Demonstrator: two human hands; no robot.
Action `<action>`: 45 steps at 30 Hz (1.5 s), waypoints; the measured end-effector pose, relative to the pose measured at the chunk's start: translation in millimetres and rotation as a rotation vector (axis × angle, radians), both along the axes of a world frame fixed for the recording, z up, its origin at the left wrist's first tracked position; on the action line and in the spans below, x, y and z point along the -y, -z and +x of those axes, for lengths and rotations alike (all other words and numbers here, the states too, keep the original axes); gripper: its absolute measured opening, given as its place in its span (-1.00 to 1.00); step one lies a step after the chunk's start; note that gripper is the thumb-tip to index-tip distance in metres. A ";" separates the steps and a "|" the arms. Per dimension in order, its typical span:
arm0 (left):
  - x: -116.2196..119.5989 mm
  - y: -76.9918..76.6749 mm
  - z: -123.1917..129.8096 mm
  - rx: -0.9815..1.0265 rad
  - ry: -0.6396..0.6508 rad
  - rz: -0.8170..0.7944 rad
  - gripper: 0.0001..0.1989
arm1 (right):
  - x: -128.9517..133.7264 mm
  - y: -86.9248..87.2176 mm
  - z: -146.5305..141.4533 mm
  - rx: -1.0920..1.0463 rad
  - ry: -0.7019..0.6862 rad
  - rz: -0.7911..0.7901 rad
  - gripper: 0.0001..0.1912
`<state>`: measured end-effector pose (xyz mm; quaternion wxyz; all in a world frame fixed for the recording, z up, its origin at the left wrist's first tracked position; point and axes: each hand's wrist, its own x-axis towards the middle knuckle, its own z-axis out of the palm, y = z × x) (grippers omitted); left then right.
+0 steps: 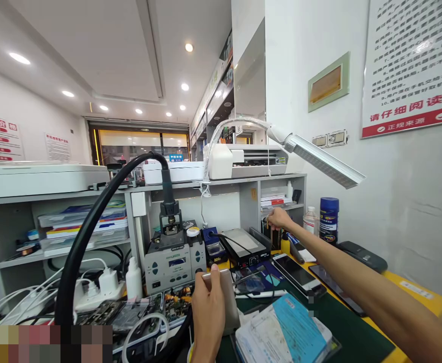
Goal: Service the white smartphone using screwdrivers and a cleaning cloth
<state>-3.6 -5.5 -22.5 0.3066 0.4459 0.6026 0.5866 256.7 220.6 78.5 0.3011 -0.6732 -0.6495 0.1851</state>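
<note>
My left hand (208,312) is closed around a flat, silver-grey smartphone (230,302), with the thumb over its upper edge. At the far right of the bench my right hand (280,218) reaches out, fingers pinched together at a dark holder (269,233) below the shelf. What those fingers grip is too small to make out. A yellow bottle (285,243) stands just under that hand. Between my arms lie a white-and-blue pack (285,330) and a white-framed phone (294,272).
A hot air station (168,267) with a thick black hose (80,242) stands at the left. Circuit boards (177,305) lie before it. A black box unit (245,249) sits mid-bench. A blue can (329,222) stands by the wall; a lamp (324,159) hangs over the right side.
</note>
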 end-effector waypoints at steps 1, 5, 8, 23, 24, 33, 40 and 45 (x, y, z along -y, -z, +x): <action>0.2 0.3 0.1 0.002 0.003 0.004 -0.53 | 2.7 -3.3 -1.1 0.006 -0.006 0.011 -0.67; 0.3 0.5 -0.8 0.017 0.011 0.019 -0.53 | 21.4 -13.5 -10.0 0.017 -0.059 0.064 -0.65; -0.7 -0.6 -3.0 0.035 0.014 0.022 -0.54 | 51.2 -10.2 -25.3 0.017 -0.209 0.069 -0.66; 3.8 -18.8 -15.2 0.363 0.010 0.212 -0.56 | 164.4 67.9 -101.9 -0.068 -0.946 0.450 -0.76; 4.1 -21.1 -18.6 0.424 0.013 0.195 -0.57 | 162.7 69.6 -97.3 -0.082 -0.934 0.545 -0.77; 14.8 -28.3 0.7 1.138 0.504 -0.233 -0.60 | 162.2 101.2 -85.2 -0.065 -1.031 0.928 -0.71; 4.1 -21.0 9.8 1.116 0.355 -0.140 -0.64 | 182.2 90.1 -80.7 -0.266 -0.879 0.678 -0.54; 0.5 -17.4 9.2 1.038 0.285 -0.138 -0.59 | 189.4 81.6 -86.0 -0.488 -0.732 0.291 -0.83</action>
